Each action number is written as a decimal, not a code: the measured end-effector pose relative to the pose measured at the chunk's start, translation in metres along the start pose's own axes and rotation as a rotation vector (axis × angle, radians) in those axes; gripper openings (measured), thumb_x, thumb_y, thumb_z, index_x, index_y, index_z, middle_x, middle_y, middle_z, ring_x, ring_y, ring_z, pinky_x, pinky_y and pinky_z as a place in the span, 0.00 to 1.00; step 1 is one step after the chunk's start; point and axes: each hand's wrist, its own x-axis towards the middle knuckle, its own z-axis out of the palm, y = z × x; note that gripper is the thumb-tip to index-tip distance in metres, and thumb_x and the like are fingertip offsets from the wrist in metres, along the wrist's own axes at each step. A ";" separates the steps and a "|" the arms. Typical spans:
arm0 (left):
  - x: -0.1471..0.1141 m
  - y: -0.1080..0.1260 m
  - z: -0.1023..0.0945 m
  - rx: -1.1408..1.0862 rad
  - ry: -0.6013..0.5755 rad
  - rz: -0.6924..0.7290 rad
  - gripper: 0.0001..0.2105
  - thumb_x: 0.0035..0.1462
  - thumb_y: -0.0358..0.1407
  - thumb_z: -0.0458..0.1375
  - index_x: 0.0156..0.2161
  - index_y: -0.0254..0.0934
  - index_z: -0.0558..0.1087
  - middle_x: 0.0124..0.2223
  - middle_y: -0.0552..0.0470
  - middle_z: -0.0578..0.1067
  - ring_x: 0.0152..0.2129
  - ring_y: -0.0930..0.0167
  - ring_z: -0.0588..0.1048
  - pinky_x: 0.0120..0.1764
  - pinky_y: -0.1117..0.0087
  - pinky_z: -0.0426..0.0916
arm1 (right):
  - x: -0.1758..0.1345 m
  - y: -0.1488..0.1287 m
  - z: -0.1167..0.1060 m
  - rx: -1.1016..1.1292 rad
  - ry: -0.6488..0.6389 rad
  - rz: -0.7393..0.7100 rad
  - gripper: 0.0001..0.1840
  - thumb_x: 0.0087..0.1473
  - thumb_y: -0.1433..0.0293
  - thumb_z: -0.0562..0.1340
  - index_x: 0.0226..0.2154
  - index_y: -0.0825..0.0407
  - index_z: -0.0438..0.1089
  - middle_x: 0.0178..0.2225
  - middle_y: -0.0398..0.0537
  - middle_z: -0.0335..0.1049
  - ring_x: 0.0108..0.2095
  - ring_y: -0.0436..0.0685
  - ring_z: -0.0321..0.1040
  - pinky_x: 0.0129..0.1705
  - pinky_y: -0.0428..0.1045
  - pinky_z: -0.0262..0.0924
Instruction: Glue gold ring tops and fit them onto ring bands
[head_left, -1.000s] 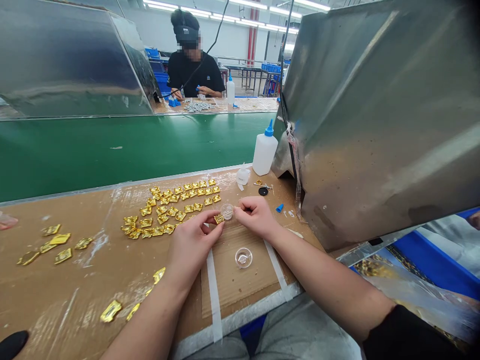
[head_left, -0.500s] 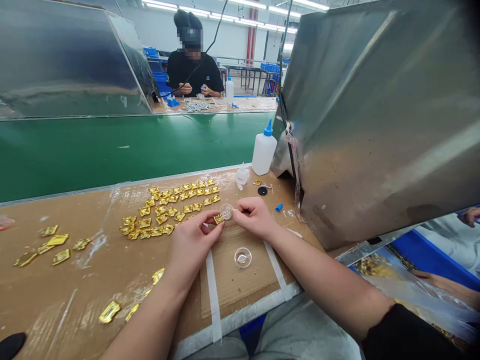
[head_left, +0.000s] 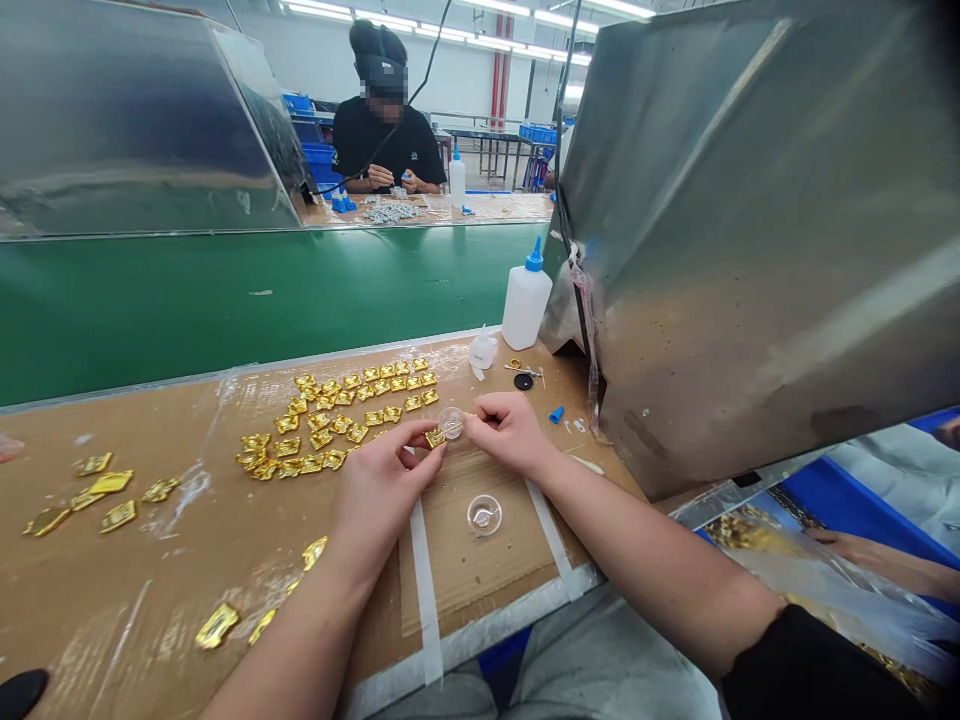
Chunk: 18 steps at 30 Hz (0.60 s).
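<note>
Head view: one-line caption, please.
Left hand pinches a gold piece beside the right hand over a brown worktable.

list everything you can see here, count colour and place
gold piece: one, gold, pinched in left hand
gold pieces: many, gold, rows on the bench behind the hands
loose gold pieces: several, gold, far left and near edge
clear cups: two, transparent, one at the fingertips, one nearer
squeeze bottle: one, white with blue cap, back right
blue cap: one, right of hands
conveyor belt: one, green, behind bench
metal hood: one, silver, right
co-worker: one, black shirt, across the belt
left hand: holds gold piece
right hand: beside the cup
</note>
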 end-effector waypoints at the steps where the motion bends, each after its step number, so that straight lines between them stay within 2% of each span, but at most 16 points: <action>1: 0.000 0.000 0.000 0.001 0.000 0.000 0.13 0.59 0.45 0.65 0.48 0.46 0.84 0.31 0.57 0.81 0.22 0.68 0.74 0.32 0.66 0.69 | 0.000 0.000 0.000 0.002 0.001 0.004 0.21 0.53 0.60 0.59 0.16 0.48 0.51 0.19 0.37 0.45 0.23 0.47 0.43 0.27 0.48 0.39; 18: 0.000 -0.003 0.000 -0.004 -0.015 -0.002 0.14 0.60 0.44 0.65 0.49 0.49 0.83 0.35 0.57 0.81 0.24 0.68 0.75 0.34 0.65 0.68 | -0.001 0.000 0.001 0.010 -0.039 -0.007 0.20 0.52 0.61 0.60 0.17 0.49 0.53 0.19 0.38 0.46 0.24 0.48 0.44 0.28 0.49 0.41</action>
